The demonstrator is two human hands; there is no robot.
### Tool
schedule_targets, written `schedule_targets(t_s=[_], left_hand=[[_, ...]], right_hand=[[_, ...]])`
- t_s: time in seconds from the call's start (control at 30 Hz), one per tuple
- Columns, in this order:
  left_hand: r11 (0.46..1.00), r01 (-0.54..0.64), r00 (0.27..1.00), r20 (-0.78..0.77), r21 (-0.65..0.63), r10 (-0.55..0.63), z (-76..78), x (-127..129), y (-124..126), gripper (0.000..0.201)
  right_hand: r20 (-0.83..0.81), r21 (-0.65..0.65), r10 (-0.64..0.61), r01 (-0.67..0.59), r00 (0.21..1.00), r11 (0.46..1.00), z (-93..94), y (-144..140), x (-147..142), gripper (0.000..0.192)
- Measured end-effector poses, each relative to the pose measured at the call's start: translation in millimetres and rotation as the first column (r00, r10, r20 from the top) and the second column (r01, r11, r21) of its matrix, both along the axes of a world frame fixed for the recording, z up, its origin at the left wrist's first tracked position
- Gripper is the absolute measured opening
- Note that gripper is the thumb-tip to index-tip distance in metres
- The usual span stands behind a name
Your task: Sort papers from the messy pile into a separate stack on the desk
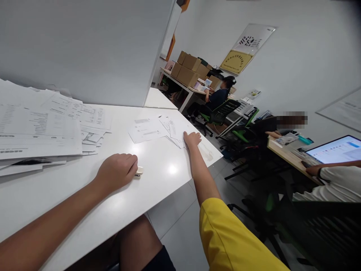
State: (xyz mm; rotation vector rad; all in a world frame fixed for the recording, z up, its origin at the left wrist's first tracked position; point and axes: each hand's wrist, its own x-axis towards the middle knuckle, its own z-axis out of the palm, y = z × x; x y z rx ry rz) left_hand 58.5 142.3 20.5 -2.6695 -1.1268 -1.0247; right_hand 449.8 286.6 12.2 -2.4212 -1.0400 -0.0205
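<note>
My left hand (117, 170) is closed around a small cream-coloured stapler (139, 172), low over the white table (158, 177). Only one end of the stapler sticks out past my fingers. Farther right, my right hand (192, 139) rests at the edge of some loose printed papers (176, 131), its thumb and fingers apart. Beside these papers lies another printed sheet (146, 128), partly overlapped by them.
A tall, uneven pile of printed papers (39, 128) covers the table's left side. Behind the table rises a grey partition (76, 49). Cardboard boxes (187, 69), office chairs (222, 113) and several people at other desks are on the right.
</note>
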Motion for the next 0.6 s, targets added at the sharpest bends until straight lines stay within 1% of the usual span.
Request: schedule_targets(t_s=[0.1,0.37,0.6], left_hand=[[1.0,0.007,1.0,0.006,-0.012,-0.007,0.6,-0.3,0.2,0.026],[1.0,0.011,1.0,-0.004,0.012,-0.011,0.4,-1.1,1.4,0.028],[1.0,0.009,1.0,-0.026,-0.009,-0.009,-1.5,-2.0,2.1,0.028]], right_hand=[[0.043,-0.016,-0.004,0.005,0.999,1.0,-1.2,-0.2,-3.3,0.055],[0.092,0.002,-0.021,0.021,0.995,1.0,-2.2,0.3,-1.4,0.047],[0.134,0.091,-0.003,-0.009,0.991,0.996,-2.9,1.8,-2.2,0.033]])
